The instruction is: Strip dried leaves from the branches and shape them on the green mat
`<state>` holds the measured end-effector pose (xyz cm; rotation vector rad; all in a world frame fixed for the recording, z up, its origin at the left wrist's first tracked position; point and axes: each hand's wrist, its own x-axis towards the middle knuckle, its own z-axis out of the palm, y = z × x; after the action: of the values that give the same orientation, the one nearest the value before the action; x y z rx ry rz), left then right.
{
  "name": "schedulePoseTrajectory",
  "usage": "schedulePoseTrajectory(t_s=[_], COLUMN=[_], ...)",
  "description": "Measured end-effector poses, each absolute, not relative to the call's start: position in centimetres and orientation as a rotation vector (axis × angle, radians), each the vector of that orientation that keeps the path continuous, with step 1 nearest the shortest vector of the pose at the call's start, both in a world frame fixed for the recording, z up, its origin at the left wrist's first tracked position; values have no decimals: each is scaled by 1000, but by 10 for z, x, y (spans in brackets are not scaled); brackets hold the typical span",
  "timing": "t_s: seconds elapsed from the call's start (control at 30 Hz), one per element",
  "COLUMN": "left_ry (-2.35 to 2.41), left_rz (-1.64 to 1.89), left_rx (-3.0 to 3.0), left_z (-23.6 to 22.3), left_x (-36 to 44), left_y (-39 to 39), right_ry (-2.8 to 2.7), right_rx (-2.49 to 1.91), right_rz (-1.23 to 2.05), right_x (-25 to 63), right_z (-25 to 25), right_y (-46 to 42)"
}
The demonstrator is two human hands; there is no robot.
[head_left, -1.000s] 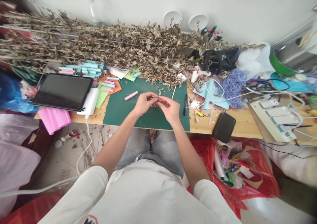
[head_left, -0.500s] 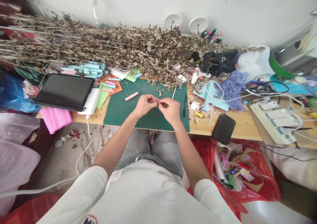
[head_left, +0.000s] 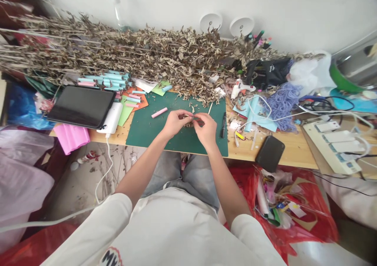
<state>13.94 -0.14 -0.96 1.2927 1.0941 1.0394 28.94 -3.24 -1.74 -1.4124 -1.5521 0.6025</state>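
Over the green cutting mat (head_left: pixel 147 130), my left hand (head_left: pixel 176 122) and my right hand (head_left: pixel 206 128) meet fingertip to fingertip. Both are closed in a pinch; what lies between the fingers is too small to make out. Brown crumbs of dried leaf (head_left: pixel 187 125) show just beneath the fingertips. A pink paper tube (head_left: pixel 159 112) rests on the mat left of my hands. Beyond them lie a loose dried leaf (head_left: pixel 193 108) and a thin pale stick (head_left: pixel 210 108). A black pen (head_left: pixel 224 125) lies along the mat's right edge.
Dried leafy stalks (head_left: pixel 165 54) are heaped along the wall. Blue and pink tubes (head_left: pixel 113 81), a tablet (head_left: pixel 82 105) and a white power bank (head_left: pixel 112 118) are at left. Right are a glue gun (head_left: pixel 241 88), purple yarn (head_left: pixel 282 105), a black phone-like object (head_left: pixel 270 153) and a power strip (head_left: pixel 332 146).
The whole view has shifted slightly to the right. My fingers have changed their pinch, and the right hand's fingers are a little more apart from its thumb. More brown crumbs show under them.
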Motion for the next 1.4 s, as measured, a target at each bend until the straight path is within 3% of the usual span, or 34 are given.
schedulePoseTrajectory(t_s=[0.33, 0.7, 0.93, 1.2, 1.4], left_ry=[1066, 1291, 1157, 1050, 1058], left_rz=[1010, 1059, 1112, 1095, 1049], left_rx=[1273, 1433, 1200, 1113, 1209], left_z=[-14, -24, -16, -12, -15], left_x=[141, 149, 146, 149, 147], left_y=[2, 2, 2, 1, 2], right_ry=[-1478, -1670, -1561, -1319, -1303], right_rx=[-1407, -1498, -1491, -1335, -1387], right_rz=[691, 222, 409, 841, 874], right_x=[292, 284, 292, 290, 293], right_z=[-11, -21, -23, -21, -18], right_y=[-32, -33, -32, -30, -29])
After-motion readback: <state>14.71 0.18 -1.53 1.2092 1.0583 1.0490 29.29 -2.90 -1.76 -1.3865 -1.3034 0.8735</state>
